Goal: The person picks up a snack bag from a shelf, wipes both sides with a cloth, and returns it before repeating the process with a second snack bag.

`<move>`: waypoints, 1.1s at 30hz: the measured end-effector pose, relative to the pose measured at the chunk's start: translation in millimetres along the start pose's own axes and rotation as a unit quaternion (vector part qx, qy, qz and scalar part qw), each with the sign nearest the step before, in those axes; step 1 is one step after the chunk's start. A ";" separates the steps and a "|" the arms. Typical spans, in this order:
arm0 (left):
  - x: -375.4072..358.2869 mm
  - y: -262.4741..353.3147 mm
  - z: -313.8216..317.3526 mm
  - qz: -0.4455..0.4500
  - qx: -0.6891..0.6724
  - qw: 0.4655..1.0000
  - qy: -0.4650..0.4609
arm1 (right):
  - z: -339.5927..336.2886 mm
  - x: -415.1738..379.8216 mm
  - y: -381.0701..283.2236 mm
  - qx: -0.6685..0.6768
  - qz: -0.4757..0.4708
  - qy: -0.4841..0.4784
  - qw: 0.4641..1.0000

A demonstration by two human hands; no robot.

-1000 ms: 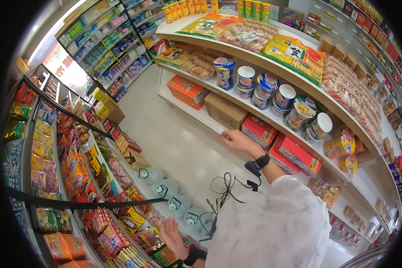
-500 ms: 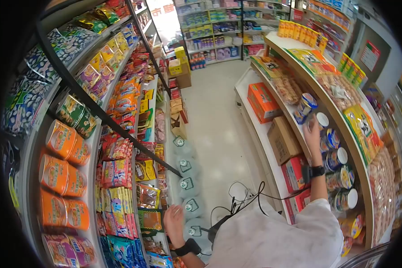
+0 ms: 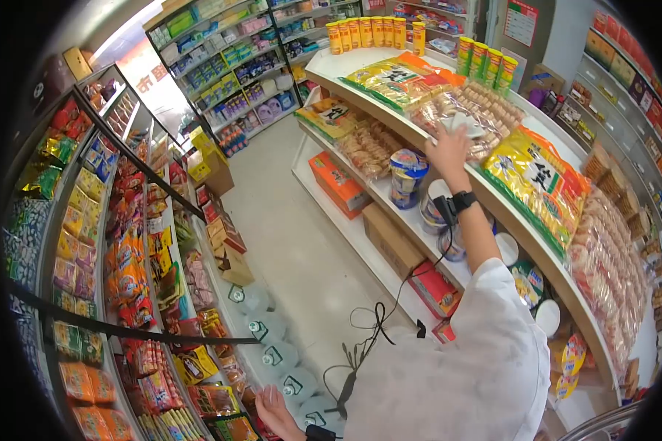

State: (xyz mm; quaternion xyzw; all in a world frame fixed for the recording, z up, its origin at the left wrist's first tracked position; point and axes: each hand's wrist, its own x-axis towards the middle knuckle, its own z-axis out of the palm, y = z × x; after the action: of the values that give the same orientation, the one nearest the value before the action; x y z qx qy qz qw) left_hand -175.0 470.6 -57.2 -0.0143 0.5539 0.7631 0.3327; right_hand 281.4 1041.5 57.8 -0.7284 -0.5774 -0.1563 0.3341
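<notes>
My right hand (image 3: 449, 149) is on the upper shelf at the right, with its fingers closed on a crumpled white cloth (image 3: 466, 126). The cloth lies on clear packs of round biscuits (image 3: 496, 110). Yellow-and-orange snack bags (image 3: 541, 180) lie on either side of those packs. Below my right wrist, a blue tub with a pale lid (image 3: 407, 180) stands on the middle shelf. My left hand (image 3: 273, 413) hangs low at the left, fingers apart and holding nothing, near large clear water bottles (image 3: 299, 384) on the floor.
A shelf rack (image 3: 136, 338) with packaged snacks runs along the left, crossed by dark metal bars. Loose black cables (image 3: 379, 316) hang in front of me above the aisle floor (image 3: 294, 242). Cartons (image 3: 393, 239) sit on the lower right shelf. Yellow canisters (image 3: 375, 33) line the top.
My right hand has left the tubs on the middle shelf and moved up to the white cloth on the top shelf. The view has turned right. My left hand remains low and open.
</notes>
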 end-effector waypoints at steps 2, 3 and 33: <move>-11.2 -10.7 1.4 0.000 -0.001 1.000 0.016 | 15.3 17.2 21.9 -0.034 0.029 -0.051 0.998; -19.5 -13.2 6.4 0.018 0.016 1.000 0.003 | 18.6 24.9 31.1 -0.035 0.034 -0.095 0.994; -285.6 10.8 -135.6 0.243 0.083 0.936 0.240 | -367.4 -569.8 -277.3 0.292 -0.389 -0.874 0.011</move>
State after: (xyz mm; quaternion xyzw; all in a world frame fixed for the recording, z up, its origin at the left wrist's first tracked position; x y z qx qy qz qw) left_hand -5.3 212.4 11.0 -0.0348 0.6651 0.7459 -0.0059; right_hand -84.6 407.1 60.6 0.1776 -0.6274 0.6733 -0.3485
